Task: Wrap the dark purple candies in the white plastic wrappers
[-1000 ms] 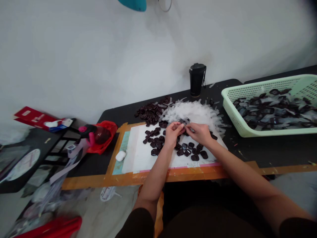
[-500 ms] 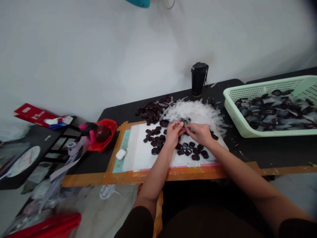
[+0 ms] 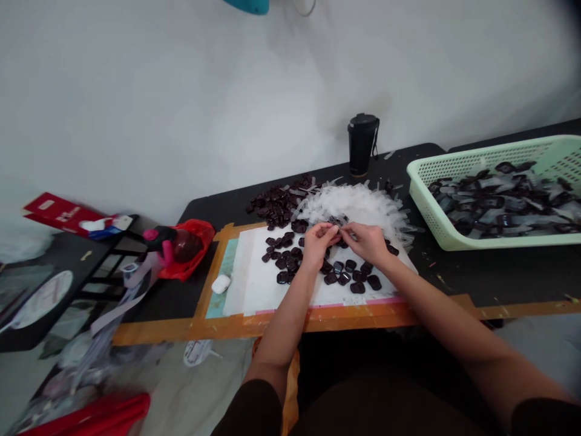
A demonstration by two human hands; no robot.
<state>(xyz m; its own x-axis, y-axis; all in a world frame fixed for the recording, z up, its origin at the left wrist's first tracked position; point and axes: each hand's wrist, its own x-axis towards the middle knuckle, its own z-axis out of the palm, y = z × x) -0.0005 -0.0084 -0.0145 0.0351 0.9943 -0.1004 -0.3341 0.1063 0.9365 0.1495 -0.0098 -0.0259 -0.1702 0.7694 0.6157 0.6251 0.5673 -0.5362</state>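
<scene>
While left hand (image 3: 316, 243) and right hand (image 3: 367, 241) have barely shifted, fingers (image 3: 322, 227) stay pinched (on what, unclear).

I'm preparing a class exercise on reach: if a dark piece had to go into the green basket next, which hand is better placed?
Most likely the right hand: it is nearer the green basket, while the left hand is farther off, with the right hand lying between.

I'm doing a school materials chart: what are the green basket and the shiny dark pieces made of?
Green basket: probably molded plastic, satin, with neat rows of holes. Dark pieces: glossy, with bright highlights; perhaps plastic, though glass is possible.
</scene>
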